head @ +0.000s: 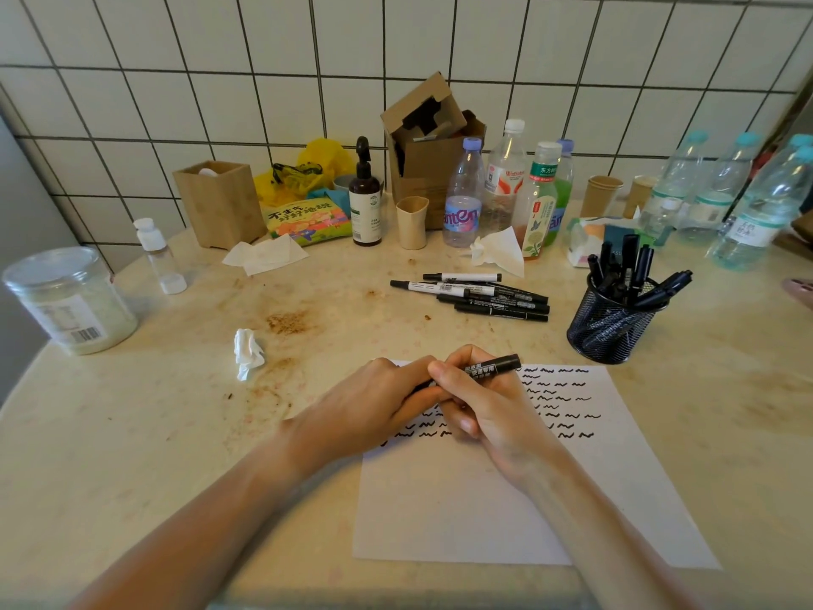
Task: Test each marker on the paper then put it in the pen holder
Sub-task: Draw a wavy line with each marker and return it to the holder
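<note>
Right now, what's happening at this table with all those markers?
A person is testing markers. Both hands, left hand and right hand, hold one black marker over the paper, which already carries rows of black squiggles. Whether they are capping or uncapping it cannot be told. A small pile of loose markers lies on the table beyond the paper, and the mesh pen holder to the right already holds several.
</note>
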